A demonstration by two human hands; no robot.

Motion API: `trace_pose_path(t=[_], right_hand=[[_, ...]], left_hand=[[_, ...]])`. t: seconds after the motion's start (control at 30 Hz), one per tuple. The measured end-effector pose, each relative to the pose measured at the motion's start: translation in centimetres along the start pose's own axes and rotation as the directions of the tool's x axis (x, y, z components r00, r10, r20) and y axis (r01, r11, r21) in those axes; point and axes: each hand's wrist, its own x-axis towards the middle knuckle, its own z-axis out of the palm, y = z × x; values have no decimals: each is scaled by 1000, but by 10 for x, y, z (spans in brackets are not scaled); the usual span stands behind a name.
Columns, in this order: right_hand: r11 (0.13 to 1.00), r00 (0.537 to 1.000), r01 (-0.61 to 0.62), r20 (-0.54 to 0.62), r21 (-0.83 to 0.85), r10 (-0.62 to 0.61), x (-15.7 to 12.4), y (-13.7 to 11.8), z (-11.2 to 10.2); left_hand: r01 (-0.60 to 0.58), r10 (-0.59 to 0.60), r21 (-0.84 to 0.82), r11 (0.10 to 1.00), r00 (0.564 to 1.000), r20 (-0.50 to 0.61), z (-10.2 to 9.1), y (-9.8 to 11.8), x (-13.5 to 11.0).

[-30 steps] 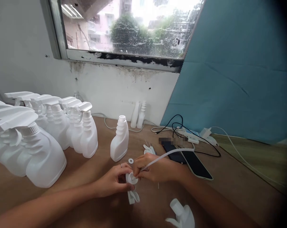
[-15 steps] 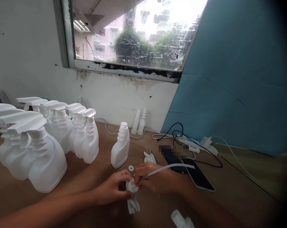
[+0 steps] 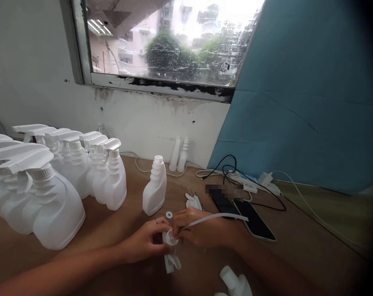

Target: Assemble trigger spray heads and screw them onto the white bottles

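Observation:
My left hand (image 3: 147, 242) is closed around a white trigger spray head (image 3: 171, 263), its collar facing up and its trigger end hanging below the fingers. The fingertips of my right hand (image 3: 195, 228) pinch a thin translucent dip tube (image 3: 218, 215) close to the collar. The tube's free end curves away to the right over the wrist. Whether its near end sits inside the collar is hidden by the fingers. Just beyond the hands lies a small white ring washer (image 3: 169, 214). Behind it an open white bottle (image 3: 155, 187) stands upright.
Several white spray bottles (image 3: 59, 209) with heads on stand at the left. Two white bottles (image 3: 183, 154) lean near the wall. A dark phone (image 3: 256, 222), cables and a power strip (image 3: 272, 189) lie to the right. More white spray parts (image 3: 232, 279) rest at the front.
The view has shifted slightly. Both hands stay together at the spray head, with the right fingers still on the tube by the collar.

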Motion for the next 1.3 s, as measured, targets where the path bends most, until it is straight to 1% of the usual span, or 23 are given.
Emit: trace_pose_path(t=[0.07, 0.2, 0.3, 0.37, 0.5, 0.67, 0.83, 0.97, 1.1, 1.23, 1.3], right_hand=[[1000, 1000, -11, 11, -17, 11, -1, -4, -4], [996, 1000, 23, 4, -81, -22, -4, -6, -11], [995, 998, 60, 27, -77, -58, -7, -6, -14], [994, 997, 70, 21, -78, -69, -8, -5, -14], [993, 1000, 7, -12, -122, -9, -8, -3, -10], [995, 1000, -29, 2, -95, 30, -5, -1, -3], [994, 1000, -29, 2, -102, 30, -2, 5, 3], [997, 1000, -16, 18, -76, 17, -1, 11, 8], [994, 1000, -14, 18, -112, 16, -1, 12, 11], [999, 1000, 18, 7, -31, -18, 0, 14, 8], [1000, 1000, 1, 6, 31, -1, 0, 17, 6]], left_hand=[[0, 0, 6, 1000, 1000, -4, 0, 1, 1], [10, -10, 10, 1000, 1000, -3, 0, 1, 1], [33, -33, 7, 999, 999, 2, 0, 0, 1], [44, -44, 7, 999, 999, -4, 1, 1, 0], [60, -60, -5, 998, 998, -4, 2, 1, 0], [33, -33, 1, 999, 999, 39, 1, -1, 2], [9, -10, 21, 1000, 999, 50, 0, -1, 1], [-4, 3, 27, 1000, 999, 43, 1, 1, 0], [14, -16, 39, 999, 999, 35, 2, 2, 0], [39, -39, 2, 999, 999, 35, 2, 2, 1], [67, -66, -41, 997, 997, 33, 2, 3, 1]])
